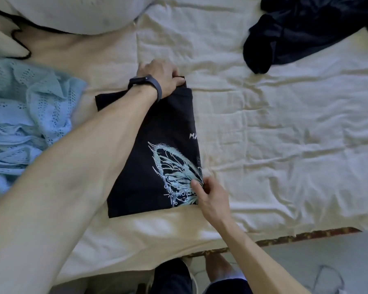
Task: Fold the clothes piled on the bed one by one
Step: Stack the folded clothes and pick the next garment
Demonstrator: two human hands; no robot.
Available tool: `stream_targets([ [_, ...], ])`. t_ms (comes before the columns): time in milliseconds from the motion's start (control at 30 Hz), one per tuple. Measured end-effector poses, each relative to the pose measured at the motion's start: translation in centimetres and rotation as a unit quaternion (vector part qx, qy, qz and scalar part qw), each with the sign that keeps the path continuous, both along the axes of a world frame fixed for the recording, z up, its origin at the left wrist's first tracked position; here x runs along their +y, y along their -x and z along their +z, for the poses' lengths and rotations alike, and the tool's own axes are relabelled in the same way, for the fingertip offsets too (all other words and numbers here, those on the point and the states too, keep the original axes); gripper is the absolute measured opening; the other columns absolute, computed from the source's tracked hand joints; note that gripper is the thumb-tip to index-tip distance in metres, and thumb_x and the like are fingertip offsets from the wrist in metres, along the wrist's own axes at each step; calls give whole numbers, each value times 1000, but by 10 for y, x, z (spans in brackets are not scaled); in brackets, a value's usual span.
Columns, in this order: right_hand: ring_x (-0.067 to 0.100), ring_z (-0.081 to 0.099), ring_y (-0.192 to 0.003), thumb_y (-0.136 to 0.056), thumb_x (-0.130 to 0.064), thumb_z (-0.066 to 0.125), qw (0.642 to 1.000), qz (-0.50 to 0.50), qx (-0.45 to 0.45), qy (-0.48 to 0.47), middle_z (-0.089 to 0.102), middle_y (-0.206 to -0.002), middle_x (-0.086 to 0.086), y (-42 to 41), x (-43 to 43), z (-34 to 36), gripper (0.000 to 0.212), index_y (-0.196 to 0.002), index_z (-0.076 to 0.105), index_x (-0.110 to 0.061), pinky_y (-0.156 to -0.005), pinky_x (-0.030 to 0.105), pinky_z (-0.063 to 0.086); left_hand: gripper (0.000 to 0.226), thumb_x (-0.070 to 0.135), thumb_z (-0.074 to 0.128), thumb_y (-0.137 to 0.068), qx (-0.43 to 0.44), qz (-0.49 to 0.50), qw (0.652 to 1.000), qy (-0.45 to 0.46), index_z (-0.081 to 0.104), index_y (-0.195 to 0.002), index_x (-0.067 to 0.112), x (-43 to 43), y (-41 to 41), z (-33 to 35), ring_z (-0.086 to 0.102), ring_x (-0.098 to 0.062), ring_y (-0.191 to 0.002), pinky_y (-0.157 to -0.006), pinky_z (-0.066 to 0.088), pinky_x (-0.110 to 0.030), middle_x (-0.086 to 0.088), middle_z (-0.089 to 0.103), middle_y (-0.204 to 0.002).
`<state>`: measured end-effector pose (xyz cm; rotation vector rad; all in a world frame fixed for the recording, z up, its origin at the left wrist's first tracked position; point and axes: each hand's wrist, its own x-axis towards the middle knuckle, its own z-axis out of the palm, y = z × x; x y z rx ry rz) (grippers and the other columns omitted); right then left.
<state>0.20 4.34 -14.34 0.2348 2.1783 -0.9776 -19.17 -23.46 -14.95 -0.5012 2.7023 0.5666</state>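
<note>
Head view. Your left hand [160, 77], dark band [156, 87] on the wrist, has its fingers curled round the far corner of the black T-shirt [157, 128]. Your right hand [211, 198] pinches the shirt's near right edge, thumb on the butterfly print [174, 168]. The shirt lies flat mid-bed on the cream sheet [285, 134], folded narrow. A blue knit garment [30, 115] is heaped just left of it. A dark garment [295, 35] lies far right, well apart. Pale pillow [72, 13] at far left.
</note>
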Motion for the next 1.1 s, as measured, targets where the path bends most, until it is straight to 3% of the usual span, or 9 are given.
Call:
stream_targets([
  [167,2,52,-64,-96,-42,68,999,40,2,-24,59,-75,-8,2,2,0,24,-89,55,-22,-58,16,39,39,53,41,-101,31,18,999,31,59,-124,27,19,-23,-21,45,-28,-125,-103,31,-42,-5,52,-131],
  [333,28,45,-134,-100,-40,58,964,134,208,-102,48,-146,10,29,-12,5,51,-141,50,-12,-109,41,38,60,47,39,-101,166,53,982,77,32,-156,25,60,-119,-11,23,-25,-151,-119,12,-58,-4,27,-163],
  [467,27,9,-157,-105,-46,38,888,299,337,-87,11,-171,6,68,-74,-11,61,-161,25,-27,-124,48,13,67,54,28,-102,24,12,996,80,14,-160,25,99,-240,-18,8,-25,-155,-120,14,-62,-3,8,-168],
  [600,19,-7,-158,-105,-57,28,813,459,336,-128,-4,-172,0,104,-91,-40,65,-164,12,-33,-126,53,-3,66,58,25,-101,-12,93,989,114,13,-160,32,89,-304,-26,10,-26,-154,-121,6,-55,-2,12,-168],
  [733,24,-1,-158,-103,-58,27,891,309,276,-185,-4,-172,3,92,-71,-34,73,-164,5,-23,-124,52,0,69,54,28,-100,-24,227,969,98,19,-160,22,71,-327,-18,16,-28,-153,-122,13,-52,-9,17,-166],
  [867,33,48,-127,-99,-50,55,971,146,164,-93,46,-144,13,29,-29,-7,66,-149,38,-10,-108,47,40,66,41,63,-93,29,355,932,63,43,-149,10,85,-321,7,47,-37,-128,-99,43,-50,-15,45,-148],
  [933,24,64,-104,-94,-47,68,996,66,47,-36,64,-115,0,4,-9,1,46,-126,54,-17,-90,39,50,66,39,70,-88,27,471,882,-18,45,-143,13,92,-323,16,51,-37,-117,-93,47,-48,-16,49,-136],
  [1033,18,67,-78,-92,-38,73,990,-54,-127,28,72,-88,1,-17,6,2,26,-103,64,-16,-69,35,54,47,44,71,-87,11,640,740,-207,51,-121,18,90,-330,20,60,-28,-107,-84,46,-35,0,60,-113],
  [1100,13,62,-65,-96,-30,70,982,-87,-155,60,70,-78,3,-21,11,0,18,-97,68,-12,-58,27,49,41,46,71,-88,-22,654,707,-269,56,-113,17,82,-338,18,61,-22,-98,-79,44,-32,7,62,-101],
])
